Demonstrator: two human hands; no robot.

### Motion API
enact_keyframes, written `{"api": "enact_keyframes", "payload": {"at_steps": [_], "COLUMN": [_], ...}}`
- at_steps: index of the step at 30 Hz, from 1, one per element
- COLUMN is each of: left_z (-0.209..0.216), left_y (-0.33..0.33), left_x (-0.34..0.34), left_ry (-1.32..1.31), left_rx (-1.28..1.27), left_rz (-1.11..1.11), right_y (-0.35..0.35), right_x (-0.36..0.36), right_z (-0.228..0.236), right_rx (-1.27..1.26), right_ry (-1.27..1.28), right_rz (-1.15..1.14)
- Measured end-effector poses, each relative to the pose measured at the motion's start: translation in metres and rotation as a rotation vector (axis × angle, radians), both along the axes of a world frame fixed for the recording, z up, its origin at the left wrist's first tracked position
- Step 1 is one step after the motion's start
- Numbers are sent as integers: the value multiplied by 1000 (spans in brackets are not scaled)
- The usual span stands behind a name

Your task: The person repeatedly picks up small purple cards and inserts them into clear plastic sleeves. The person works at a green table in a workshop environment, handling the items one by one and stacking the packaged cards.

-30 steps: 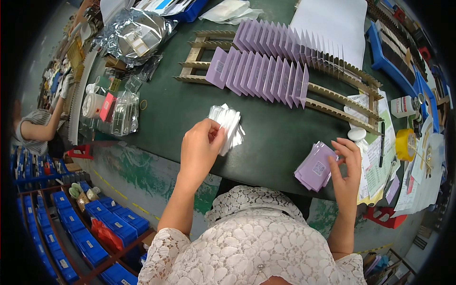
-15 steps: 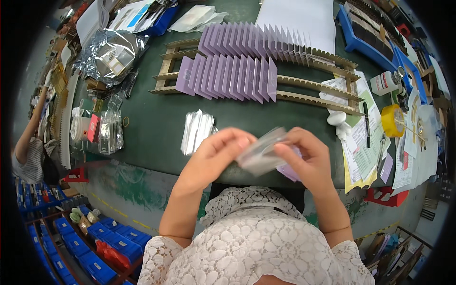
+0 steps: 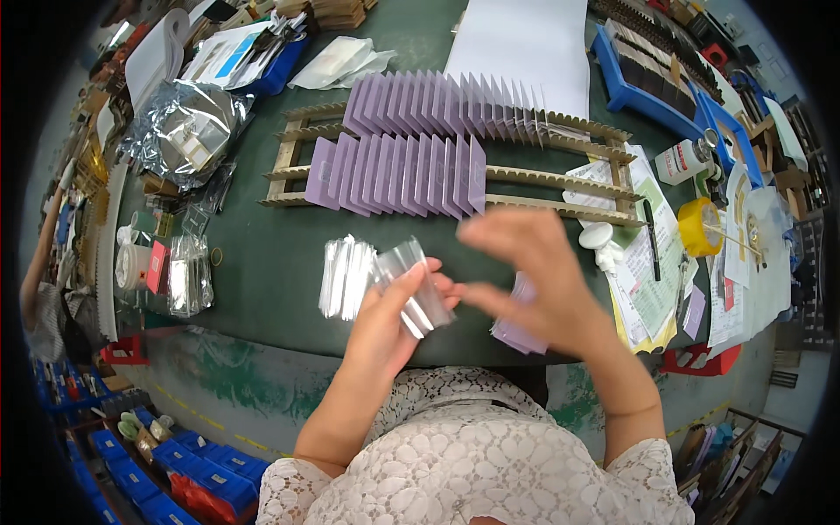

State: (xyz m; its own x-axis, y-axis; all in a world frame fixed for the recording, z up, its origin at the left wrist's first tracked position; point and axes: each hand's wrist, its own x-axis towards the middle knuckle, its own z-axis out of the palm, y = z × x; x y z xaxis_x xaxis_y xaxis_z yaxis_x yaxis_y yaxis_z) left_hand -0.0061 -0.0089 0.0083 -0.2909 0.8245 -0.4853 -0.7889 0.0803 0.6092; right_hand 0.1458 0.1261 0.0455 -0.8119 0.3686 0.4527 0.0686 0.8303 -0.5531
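Note:
My left hand is closed on some clear plastic sleeves, pinching them between thumb and fingers above the near part of the table. Just left of it lies a pile of similar clear sleeves. My right hand is slightly blurred, its thumb and fingers spread with nothing visible between them. Partly beneath it, a few flat purple cards lie near the table's front edge. Farther back, two rows of purple cards stand upright in a notched wooden rack.
Right of the rack are papers, a black pen, a yellow tape roll, a white bottle and a blue tray. Plastic-wrapped items sit at left. Another person's arm shows at far left.
My right hand has let go of the clear plastic and spread its fingers, moving apart from the left. My left hand now holds the sleeves alone. The whole view has shifted slightly.

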Motion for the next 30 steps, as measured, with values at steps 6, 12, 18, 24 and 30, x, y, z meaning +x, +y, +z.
{"api": "enact_keyframes", "payload": {"at_steps": [6,12,18,24,30], "left_z": [14,4,20,19,20], "left_y": [-3,-2,7,10,13], "left_x": [1,0,14,25,31], "left_ry": [136,203,130,383,451], "left_rx": [12,85,33,9,-39], "left_rz": [-144,-153,-350,-366,-357], "right_y": [74,48,0,-8,-13], "right_x": [-32,-1,39,58,72], "right_z": [-23,-17,-23,-26,-41], "right_rx": [-250,-532,-685,-566,-636], "right_ry": [-20,122,210,146,163], "right_rz": [9,114,165,-16,-151]}}
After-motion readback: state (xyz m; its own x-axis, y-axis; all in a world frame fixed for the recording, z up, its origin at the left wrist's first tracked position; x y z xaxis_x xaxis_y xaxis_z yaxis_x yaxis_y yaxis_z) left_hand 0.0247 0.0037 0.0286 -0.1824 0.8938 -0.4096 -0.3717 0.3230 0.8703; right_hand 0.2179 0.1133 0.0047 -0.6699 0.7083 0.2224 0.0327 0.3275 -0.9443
